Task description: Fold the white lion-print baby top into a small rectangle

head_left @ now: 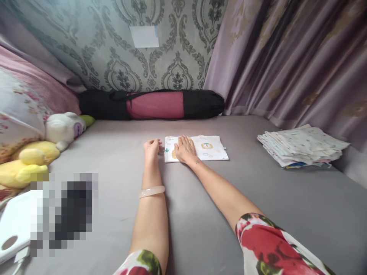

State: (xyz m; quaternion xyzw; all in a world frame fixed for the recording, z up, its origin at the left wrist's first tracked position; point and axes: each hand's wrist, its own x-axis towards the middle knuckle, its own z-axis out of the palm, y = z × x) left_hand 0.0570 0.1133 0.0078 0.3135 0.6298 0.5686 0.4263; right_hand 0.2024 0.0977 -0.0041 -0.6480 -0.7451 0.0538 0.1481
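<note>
A folded white cloth [213,151] with small printed pictures lies flat on the grey sheet ahead of me. My right hand [185,149] rests palm down on its left half, fingers stretched out, covering part of the print. Just beyond the cloth's left edge is my left hand [152,148], its fingers curled inward, with a narrow gap to the fabric. Nothing shows in those fingers, though the palm side is partly hidden. A pale bangle [152,191] circles my left forearm.
Folded cloths [304,145] are stacked at the right. A black and pink rolled bag [155,105] lies along the wall. Plush toys [64,128] and a pillow [17,110] sit at the left, above a white device [17,221] with a cable and a blurred patch.
</note>
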